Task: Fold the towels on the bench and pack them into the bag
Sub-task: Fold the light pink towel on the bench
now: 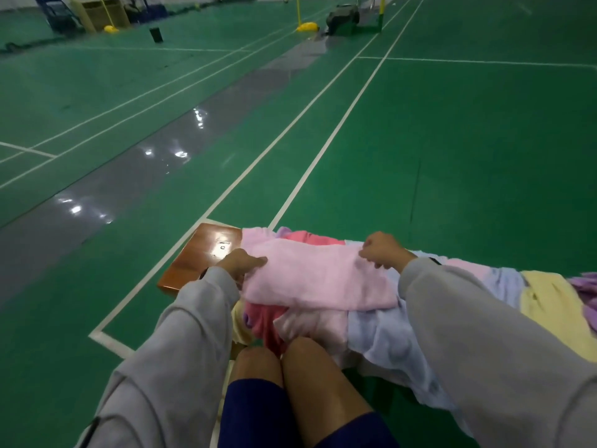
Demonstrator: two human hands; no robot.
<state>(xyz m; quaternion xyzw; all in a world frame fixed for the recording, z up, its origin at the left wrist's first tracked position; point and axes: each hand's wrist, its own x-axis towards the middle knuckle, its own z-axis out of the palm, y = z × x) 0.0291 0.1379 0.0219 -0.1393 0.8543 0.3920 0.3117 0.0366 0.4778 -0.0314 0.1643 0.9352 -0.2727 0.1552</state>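
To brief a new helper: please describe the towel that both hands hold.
Find the glossy brown wooden bench on the green court floor. A heap of coloured towels lies on it; the pale pink rectangular towel lies topmost, spread flat, unlike the crumpled others.

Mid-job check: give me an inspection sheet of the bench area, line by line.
Surface: wooden bench, bare at its left end, the rest under towels.
Job's things: light pink towel spread on top of the pile; red-pink towel, pale blue towel, yellow towel and purple towel lie unfolded; no bag seen at the bench.
Clutter: nothing seen.
Grippers: left hand grips the light pink towel's left edge; right hand pinches its far right corner.
Cables: nothing seen.
Surroundings: green court floor with white lines; a yellow post base far off.
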